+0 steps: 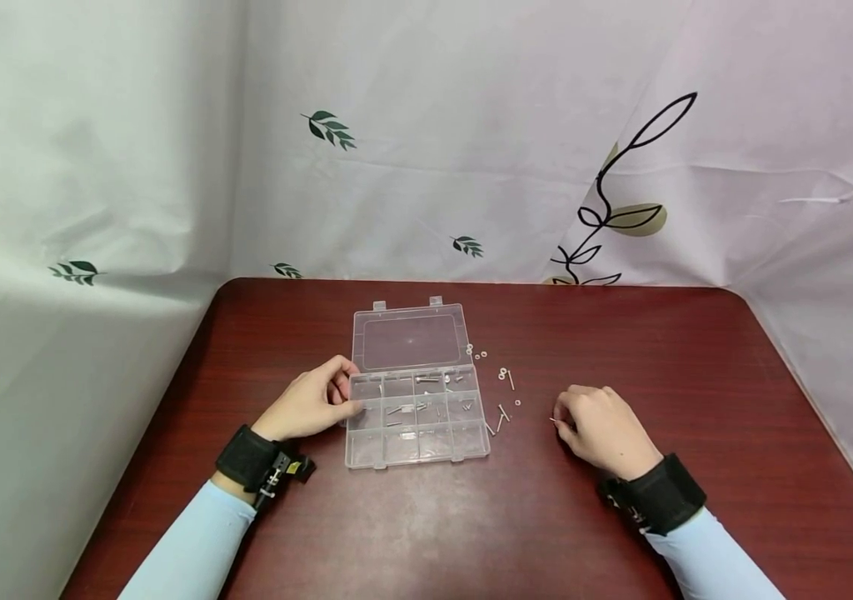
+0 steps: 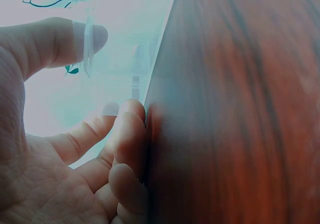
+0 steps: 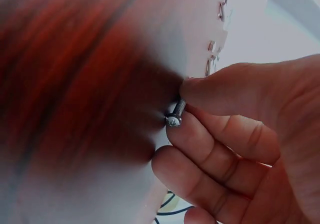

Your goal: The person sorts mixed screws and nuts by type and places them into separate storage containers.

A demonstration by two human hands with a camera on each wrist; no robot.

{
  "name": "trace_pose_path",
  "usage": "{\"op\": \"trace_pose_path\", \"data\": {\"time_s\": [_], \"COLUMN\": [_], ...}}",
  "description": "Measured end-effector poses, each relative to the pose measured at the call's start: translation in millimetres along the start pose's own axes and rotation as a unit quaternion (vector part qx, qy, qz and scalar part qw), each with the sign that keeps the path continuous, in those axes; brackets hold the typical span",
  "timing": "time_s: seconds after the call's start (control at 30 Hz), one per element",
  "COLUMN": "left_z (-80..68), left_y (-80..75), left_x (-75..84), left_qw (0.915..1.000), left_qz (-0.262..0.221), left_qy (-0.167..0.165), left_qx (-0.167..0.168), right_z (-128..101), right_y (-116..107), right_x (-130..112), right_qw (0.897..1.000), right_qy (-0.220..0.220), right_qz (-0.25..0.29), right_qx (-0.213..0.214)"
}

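Bare worktop point(image 1: 696, 350) is seen right of the loose screws point(image 1: 503, 393). The centre is blocked by the open box point(image 1: 415, 417); curtains point(image 1: 134, 167) close the edges.

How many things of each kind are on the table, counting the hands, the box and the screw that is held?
Bare hands: 2, left hand and right hand
Clear plastic compartment box with open lid: 1
Small silver metal screw pinched by the right hand: 1
Total: 4; the loose small parts are too tiny to count.
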State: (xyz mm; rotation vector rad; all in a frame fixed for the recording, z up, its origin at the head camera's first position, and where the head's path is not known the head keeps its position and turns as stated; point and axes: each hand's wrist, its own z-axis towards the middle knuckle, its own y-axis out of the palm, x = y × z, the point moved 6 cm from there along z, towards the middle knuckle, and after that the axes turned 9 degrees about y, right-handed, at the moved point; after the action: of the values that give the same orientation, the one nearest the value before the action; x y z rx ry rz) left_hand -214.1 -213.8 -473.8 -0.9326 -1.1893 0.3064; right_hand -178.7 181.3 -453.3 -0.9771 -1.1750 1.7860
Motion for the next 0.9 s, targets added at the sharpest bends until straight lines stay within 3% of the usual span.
{"op": "trace_pose_path", "data": {"time_s": [0.23, 0.43, 0.9], "left_z": [-0.1, -0.6, 0.4], "left_y": [0.7, 1.2, 1.3], "left_x": [-1.4, -0.7, -2.9], "left_qw": [1.0000, 1.0000, 0.9999], "left_qz": [0.003, -0.001, -0.003], "left_qy": [0.000, 0.000, 0.008], "left_qx": [0.001, -0.001, 0.007], "right_z": [0, 0, 34], "right_y": [5, 3, -22], "right_x": [0, -3, -53], "right_qw": [1.000, 0.999, 0.994], "right_qy": [0.018, 0.024, -0.067], "right_qz": [-0.009, 0.028, 0.081], "right_qx": [-0.013, -0.024, -0.008]}}
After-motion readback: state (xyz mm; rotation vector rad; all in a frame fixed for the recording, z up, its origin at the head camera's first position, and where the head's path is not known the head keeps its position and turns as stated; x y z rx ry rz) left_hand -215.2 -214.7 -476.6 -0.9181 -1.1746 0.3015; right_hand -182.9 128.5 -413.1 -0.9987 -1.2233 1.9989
